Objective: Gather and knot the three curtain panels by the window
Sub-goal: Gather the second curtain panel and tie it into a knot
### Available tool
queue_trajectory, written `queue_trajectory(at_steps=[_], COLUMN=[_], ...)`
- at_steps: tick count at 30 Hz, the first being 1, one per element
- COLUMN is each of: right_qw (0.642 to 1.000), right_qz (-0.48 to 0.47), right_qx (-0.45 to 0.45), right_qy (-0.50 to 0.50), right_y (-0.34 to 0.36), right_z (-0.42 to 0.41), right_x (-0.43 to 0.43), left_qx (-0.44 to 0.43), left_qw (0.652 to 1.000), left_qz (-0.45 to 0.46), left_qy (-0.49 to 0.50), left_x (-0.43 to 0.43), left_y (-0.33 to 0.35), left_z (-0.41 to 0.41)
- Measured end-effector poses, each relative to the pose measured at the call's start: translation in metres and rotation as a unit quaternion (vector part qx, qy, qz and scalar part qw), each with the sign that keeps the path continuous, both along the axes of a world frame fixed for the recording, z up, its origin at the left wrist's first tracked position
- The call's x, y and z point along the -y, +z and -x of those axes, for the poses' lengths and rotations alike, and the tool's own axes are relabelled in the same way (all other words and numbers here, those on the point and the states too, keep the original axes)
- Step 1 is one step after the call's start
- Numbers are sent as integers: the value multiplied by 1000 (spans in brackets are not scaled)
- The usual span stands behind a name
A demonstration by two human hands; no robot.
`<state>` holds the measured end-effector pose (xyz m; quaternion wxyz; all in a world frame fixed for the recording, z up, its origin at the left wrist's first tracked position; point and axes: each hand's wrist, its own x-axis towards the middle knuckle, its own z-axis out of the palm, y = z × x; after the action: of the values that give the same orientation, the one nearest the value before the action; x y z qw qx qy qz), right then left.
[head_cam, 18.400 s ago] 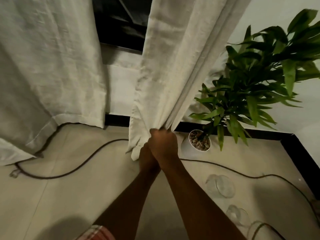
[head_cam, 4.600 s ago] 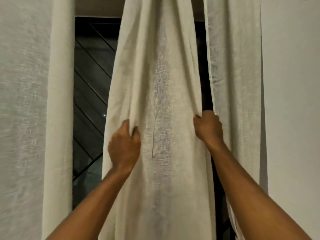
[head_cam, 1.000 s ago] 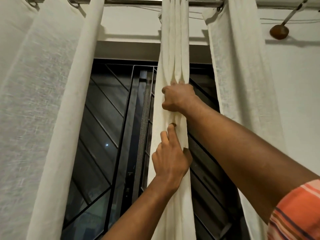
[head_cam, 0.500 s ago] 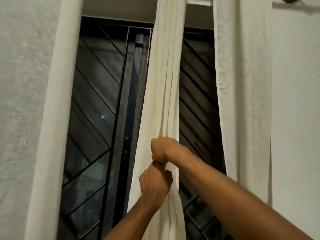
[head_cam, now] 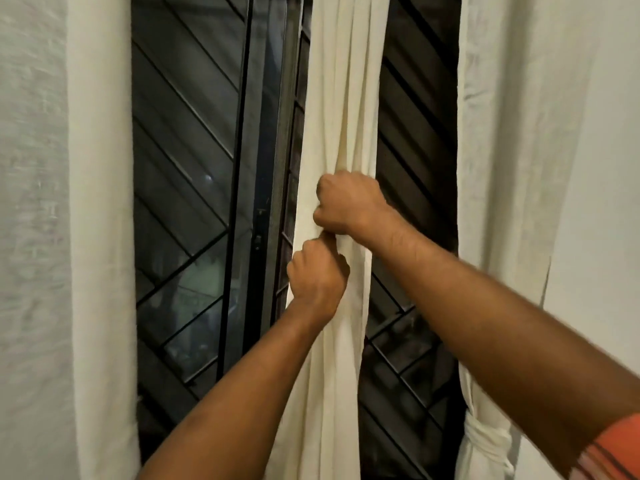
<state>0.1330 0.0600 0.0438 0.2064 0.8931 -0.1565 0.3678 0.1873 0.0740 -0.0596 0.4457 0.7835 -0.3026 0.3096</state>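
Three off-white curtain panels hang before a dark window. The middle panel [head_cam: 343, 98] is bunched into a narrow rope of folds. My right hand [head_cam: 349, 202] is fisted around it, and my left hand [head_cam: 317, 271] grips the same bunch just below, the two hands touching. The right panel [head_cam: 505, 133] hangs loose above and is tied in a knot [head_cam: 485, 441] low at the right edge. The left panel [head_cam: 97, 202] hangs flat and untied, filling the left side.
Behind the curtains is a dark window [head_cam: 194, 168] with a black metal frame and a diagonal grille. A pale wall [head_cam: 602, 202] runs along the far right. Below the hands, the floor is out of view.
Over the last second both hands have slid down the bunched middle panel from near the rod to mid-height, staying stacked right above left. The view has tilted down with them.
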Motion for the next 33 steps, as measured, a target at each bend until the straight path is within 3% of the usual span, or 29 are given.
queue_trajectory(at_steps=[4, 9, 12, 15, 18, 21, 23, 25, 29, 33], right_qw=[982, 963, 965, 981, 991, 992, 996, 995, 972, 935], right_qz=[-165, -189, -176, -142, -73, -52, -58, -91, -199, -274], right_qx=[-82, -190, -191, -107, 33, 74, 43, -7, -123, -224], right_qy=[31, 21, 37, 78, 110, 92, 54, 27, 21, 17], right_y=[-90, -180, -184, -166, -147, -136, -144, -167, -247, -335], right_z=[-11, -12, -6, -1, 0, -4, -6, -8, -12, -9], right_x=[6, 12, 12, 9, 1, -3, 0, 6, 12, 7], left_qx=[-69, -145, -169, -138, -146, -194, -152, -162, -263, -374], left_qw=[991, 963, 976, 990, 985, 974, 987, 986, 955, 920], left_qz=[-110, -223, -133, -2, 33, 72, 17, -31, -108, -101], left_qy=[-31, -41, -33, -41, -89, -97, -47, -27, -80, -60], left_x=[6, -2, -9, -11, -5, -2, -3, -4, 0, -14], left_y=[-74, -173, -174, -157, -149, -144, -150, -169, -239, -322], left_z=[-11, 3, 14, 16, 16, 17, 17, 14, 7, 23])
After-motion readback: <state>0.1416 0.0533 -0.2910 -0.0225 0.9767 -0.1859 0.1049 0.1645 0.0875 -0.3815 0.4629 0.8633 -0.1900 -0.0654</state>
